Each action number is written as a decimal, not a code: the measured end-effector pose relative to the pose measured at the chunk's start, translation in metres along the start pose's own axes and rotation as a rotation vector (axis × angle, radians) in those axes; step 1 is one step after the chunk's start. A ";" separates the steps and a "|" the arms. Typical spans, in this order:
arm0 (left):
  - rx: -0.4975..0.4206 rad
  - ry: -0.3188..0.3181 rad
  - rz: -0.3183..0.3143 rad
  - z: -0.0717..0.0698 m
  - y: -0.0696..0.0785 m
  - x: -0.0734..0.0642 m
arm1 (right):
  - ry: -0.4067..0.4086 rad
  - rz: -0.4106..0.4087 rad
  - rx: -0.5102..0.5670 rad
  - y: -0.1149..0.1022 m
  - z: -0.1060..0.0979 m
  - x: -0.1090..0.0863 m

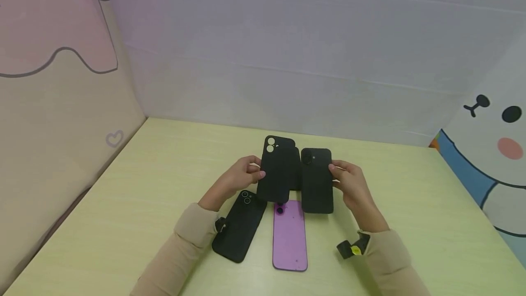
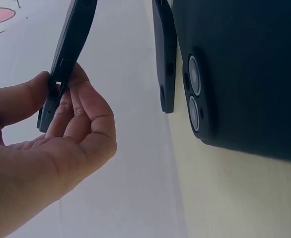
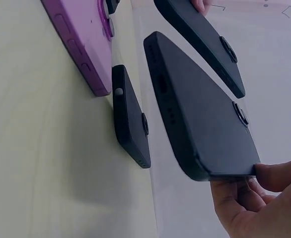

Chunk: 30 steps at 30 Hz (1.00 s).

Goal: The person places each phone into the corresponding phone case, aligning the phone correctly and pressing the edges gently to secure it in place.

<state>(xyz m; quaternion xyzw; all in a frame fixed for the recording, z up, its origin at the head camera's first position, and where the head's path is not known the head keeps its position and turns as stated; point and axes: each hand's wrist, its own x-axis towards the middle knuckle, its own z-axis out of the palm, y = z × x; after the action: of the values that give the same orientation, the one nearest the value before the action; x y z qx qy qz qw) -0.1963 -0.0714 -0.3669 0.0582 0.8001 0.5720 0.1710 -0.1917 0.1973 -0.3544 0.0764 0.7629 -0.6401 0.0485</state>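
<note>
My left hand (image 1: 242,175) pinches a black phone case (image 1: 274,172) by its left edge, raised above the table. Pale light shows through its two round camera holes. In my right hand (image 1: 350,182) is a black phone (image 1: 317,186), held by its right edge with its back and camera facing me. Both wrist views show thumb and fingers on opposite sides of these edges. Partly hidden behind the case is another black phone or case (image 1: 296,172). A purple phone (image 1: 290,241) lies back up below them, and a black phone (image 1: 238,227) lies tilted beside my left wrist.
The pale yellow table (image 1: 164,172) runs back to a whitish sheet wall (image 1: 287,58). A printed panel (image 1: 49,150) stands along the left. At the right is a panel with a cartoon face (image 1: 493,136).
</note>
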 end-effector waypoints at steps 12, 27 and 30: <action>0.002 -0.038 -0.002 0.007 0.003 -0.002 | -0.008 -0.019 0.049 -0.003 0.007 0.001; 0.025 -0.106 0.053 0.008 0.003 -0.004 | -0.017 -0.020 0.070 -0.006 0.016 0.000; 0.017 -0.109 0.052 0.009 0.004 -0.004 | -0.016 -0.020 0.077 -0.007 0.017 -0.001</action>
<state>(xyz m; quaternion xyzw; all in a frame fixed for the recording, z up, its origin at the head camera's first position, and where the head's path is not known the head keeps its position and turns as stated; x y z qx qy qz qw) -0.1896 -0.0637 -0.3651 0.1116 0.7926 0.5654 0.1990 -0.1921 0.1790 -0.3509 0.0654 0.7379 -0.6703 0.0452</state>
